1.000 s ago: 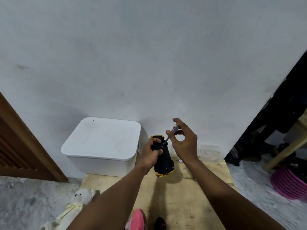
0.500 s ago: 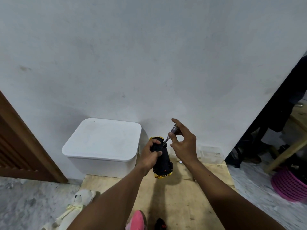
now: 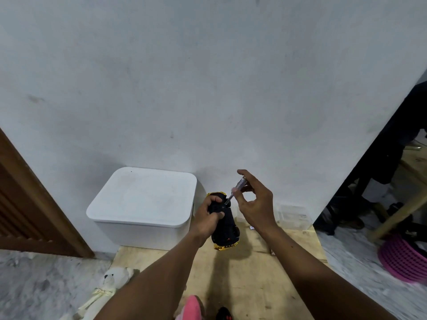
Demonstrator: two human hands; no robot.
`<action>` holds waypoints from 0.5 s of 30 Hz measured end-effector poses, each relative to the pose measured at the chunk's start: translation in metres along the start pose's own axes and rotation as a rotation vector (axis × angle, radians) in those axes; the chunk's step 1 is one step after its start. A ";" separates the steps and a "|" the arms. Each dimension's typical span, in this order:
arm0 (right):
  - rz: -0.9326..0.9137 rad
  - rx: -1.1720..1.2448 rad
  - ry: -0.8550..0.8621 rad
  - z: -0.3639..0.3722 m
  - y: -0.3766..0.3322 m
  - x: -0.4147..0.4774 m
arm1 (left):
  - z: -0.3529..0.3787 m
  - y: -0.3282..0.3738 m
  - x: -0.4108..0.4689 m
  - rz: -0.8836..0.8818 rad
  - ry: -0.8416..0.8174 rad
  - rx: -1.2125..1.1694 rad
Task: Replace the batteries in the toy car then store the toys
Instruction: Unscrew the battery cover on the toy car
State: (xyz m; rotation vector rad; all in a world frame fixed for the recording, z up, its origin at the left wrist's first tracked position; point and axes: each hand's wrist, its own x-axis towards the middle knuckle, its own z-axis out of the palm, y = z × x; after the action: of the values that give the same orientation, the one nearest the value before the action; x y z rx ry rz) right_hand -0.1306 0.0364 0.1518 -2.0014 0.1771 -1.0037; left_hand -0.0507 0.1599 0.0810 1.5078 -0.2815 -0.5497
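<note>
Toy car: black with yellow trim, dark underside towards the camera, held above the wooden board.
Left hand: fingers and thumb curled round the car's far end.
Right hand: just right of the car, pinching the screwdriver handle.
Screwdriver: slanted down-left, tip meeting the car beside the left thumb.
White lidded box: against the wall, just left of the car.
Teddy bear: on the floor, lower left, well apart from both hands.

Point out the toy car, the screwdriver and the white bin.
toy car (image 3: pixel 228 230): head view, on its black underside.
screwdriver (image 3: pixel 239 184): head view, on its clear handle.
white bin (image 3: pixel 145 195): head view, on the middle of its lid.
</note>
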 end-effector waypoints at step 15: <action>0.111 0.049 -0.037 0.003 -0.003 0.004 | 0.001 0.005 0.000 0.017 -0.007 -0.006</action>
State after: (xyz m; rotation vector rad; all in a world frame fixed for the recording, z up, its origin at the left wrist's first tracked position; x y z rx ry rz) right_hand -0.1266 0.0383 0.1548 -1.9422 0.2389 -0.8919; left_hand -0.0508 0.1588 0.0866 1.4964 -0.2977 -0.5427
